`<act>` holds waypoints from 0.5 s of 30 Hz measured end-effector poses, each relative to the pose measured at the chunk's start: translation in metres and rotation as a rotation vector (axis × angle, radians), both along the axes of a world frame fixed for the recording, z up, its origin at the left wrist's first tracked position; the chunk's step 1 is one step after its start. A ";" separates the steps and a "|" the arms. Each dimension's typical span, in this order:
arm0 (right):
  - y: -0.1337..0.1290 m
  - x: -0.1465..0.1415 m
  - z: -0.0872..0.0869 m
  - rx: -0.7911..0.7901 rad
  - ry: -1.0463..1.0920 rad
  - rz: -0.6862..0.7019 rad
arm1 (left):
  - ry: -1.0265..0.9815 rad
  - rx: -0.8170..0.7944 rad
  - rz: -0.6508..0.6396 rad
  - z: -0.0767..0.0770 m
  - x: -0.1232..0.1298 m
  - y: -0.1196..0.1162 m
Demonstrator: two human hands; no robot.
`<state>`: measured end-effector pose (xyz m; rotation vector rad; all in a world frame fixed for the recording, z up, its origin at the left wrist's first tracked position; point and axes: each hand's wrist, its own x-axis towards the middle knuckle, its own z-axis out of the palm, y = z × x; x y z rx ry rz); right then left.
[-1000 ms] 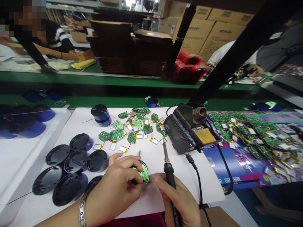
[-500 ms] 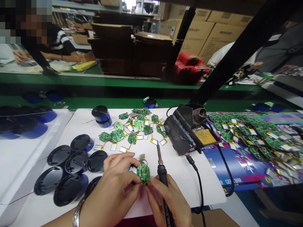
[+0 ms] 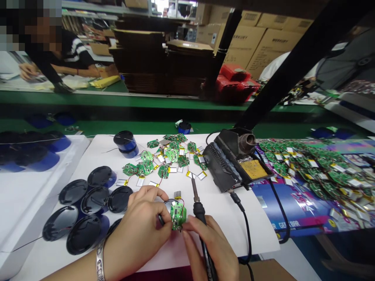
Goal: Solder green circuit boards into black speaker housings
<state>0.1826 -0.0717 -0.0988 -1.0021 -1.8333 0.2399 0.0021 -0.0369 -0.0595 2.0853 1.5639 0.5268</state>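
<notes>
My left hand (image 3: 143, 222) is closed, thumb and fingertips pinching the left edge of a green circuit board (image 3: 177, 216). A small silver battery (image 3: 177, 194) hangs by a red wire at the board's far edge. Behind the board, partly hidden by my fingers, shows the rim of a dark round piece. A soldering iron (image 3: 200, 214) lies in the grip of my right hand (image 3: 215, 246), its tip pointing away, apart from the board. The thumb and forefinger of that hand meet at the board's lower right edge; whether they pinch a wire there is too small to tell.
Several black-and-blue round housings (image 3: 95, 200) stand at left, beside a white foam tray (image 3: 76, 150). Boards with batteries (image 3: 172, 154) are heaped ahead. A soldering station (image 3: 227, 160) with a yellow sponge (image 3: 252, 169) and cable stands right; more boards (image 3: 316, 168) lie beyond. A co-worker's hand (image 3: 27, 71) is far left.
The board has turned slightly and shows more upright. My left fingers have curled in nearer its edge. The soldering iron has shifted a little to the left with my right hand.
</notes>
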 end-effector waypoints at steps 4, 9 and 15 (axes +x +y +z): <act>-0.005 0.016 0.010 -0.225 0.148 -0.176 | 0.029 -0.017 0.001 0.001 0.001 0.005; 0.001 0.030 0.023 -0.254 0.345 -0.259 | 0.086 -0.017 -0.057 0.009 0.001 0.011; 0.001 0.025 0.031 -0.194 0.416 -0.226 | 0.187 -0.172 -0.072 0.027 0.008 0.020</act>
